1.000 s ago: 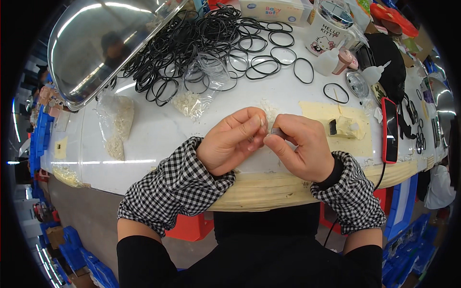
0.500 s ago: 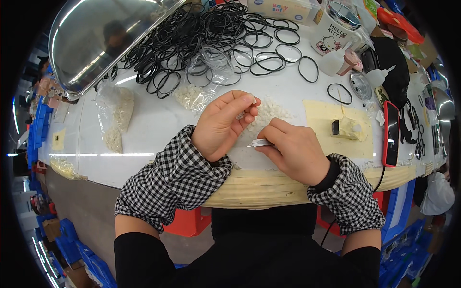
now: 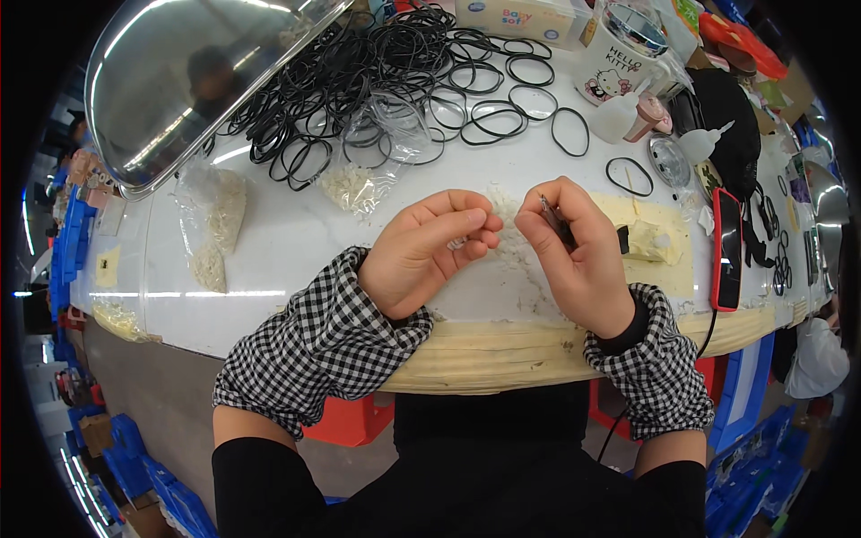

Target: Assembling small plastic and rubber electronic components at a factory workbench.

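Note:
My left hand (image 3: 421,255) hovers over the middle of the table, thumb and forefinger pinched, the other fingers curled. Small whitish pieces (image 3: 458,242) show within its curled fingers; whether anything sits at the fingertips is hidden. To its right, my right hand (image 3: 583,260) is closed round a slim, pointed metal tool (image 3: 546,211), mostly covered by the fingers, with its tip up near the thumb. Between and beneath the hands, a loose scatter of small white pieces (image 3: 513,251) lies on the white tabletop.
Black rubber rings (image 3: 386,54) heap at the back, near a shiny metal lid (image 3: 179,99). Clear bags of white pieces (image 3: 224,215) (image 3: 354,184) lie left. A yellow pad (image 3: 659,273), a red-cased phone (image 3: 728,251) and a white mug (image 3: 614,63) are right.
My right hand has moved up and right, away from the left hand, and turned so the tool's tip points upward. My left hand has shifted slightly down and right, still pinched.

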The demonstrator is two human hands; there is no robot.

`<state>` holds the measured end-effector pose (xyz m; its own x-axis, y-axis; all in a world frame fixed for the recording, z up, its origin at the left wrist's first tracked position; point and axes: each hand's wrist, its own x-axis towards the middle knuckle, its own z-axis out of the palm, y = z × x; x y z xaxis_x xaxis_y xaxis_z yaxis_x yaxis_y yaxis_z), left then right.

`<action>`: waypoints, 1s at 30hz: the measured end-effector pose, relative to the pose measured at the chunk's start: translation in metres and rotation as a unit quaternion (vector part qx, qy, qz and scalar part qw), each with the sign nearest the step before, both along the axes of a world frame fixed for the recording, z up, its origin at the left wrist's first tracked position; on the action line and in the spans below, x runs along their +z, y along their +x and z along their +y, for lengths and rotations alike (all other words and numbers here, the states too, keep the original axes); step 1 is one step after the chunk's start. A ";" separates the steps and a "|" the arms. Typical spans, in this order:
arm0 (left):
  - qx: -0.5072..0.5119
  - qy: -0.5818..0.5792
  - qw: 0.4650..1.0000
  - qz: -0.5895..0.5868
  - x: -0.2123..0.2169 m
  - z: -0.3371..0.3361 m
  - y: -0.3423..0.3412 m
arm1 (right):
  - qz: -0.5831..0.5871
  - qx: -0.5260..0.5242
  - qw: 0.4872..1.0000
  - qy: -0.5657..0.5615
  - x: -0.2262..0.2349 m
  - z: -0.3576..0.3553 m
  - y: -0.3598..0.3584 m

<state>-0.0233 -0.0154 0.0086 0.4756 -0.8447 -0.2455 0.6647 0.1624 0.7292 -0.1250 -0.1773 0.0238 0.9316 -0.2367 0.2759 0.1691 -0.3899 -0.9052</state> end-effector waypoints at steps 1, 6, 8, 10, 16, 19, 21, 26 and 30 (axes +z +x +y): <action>-0.021 0.004 1.000 0.007 0.001 0.000 -0.001 | 0.001 0.002 1.000 0.002 0.000 0.001 0.000; -0.062 -0.008 0.998 -0.017 -0.005 0.001 -0.005 | -0.004 0.014 1.000 -0.008 -0.001 0.005 0.001; -0.063 -0.001 0.998 -0.018 -0.005 0.002 -0.005 | -0.012 0.015 1.000 0.005 -0.002 0.007 0.002; -0.061 0.002 0.998 -0.018 -0.003 0.002 -0.005 | -0.023 0.016 1.000 -0.003 -0.002 0.007 0.002; -0.033 -0.038 0.999 -0.005 -0.008 0.003 -0.001 | -0.032 0.016 0.999 -0.010 0.002 0.007 0.002; -0.036 -0.047 0.998 -0.016 -0.008 0.004 0.000 | -0.028 0.018 0.999 -0.026 0.005 0.007 0.002; -0.040 -0.048 0.998 -0.022 -0.010 0.005 0.000 | -0.023 0.019 0.999 -0.037 0.005 0.005 0.002; -0.056 -0.042 0.998 -0.011 -0.011 0.002 -0.002 | -0.034 0.012 0.998 -0.044 0.002 0.001 0.001; -0.061 -0.047 0.997 0.012 -0.011 0.003 -0.002 | -0.039 0.019 0.997 -0.059 0.004 0.001 0.002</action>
<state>-0.0249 -0.0127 -0.0027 0.3631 -0.9156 -0.1730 0.7011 0.1461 0.6980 -0.1226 -0.1764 0.0276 0.9137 -0.1642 0.3717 0.2536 -0.4845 -0.8373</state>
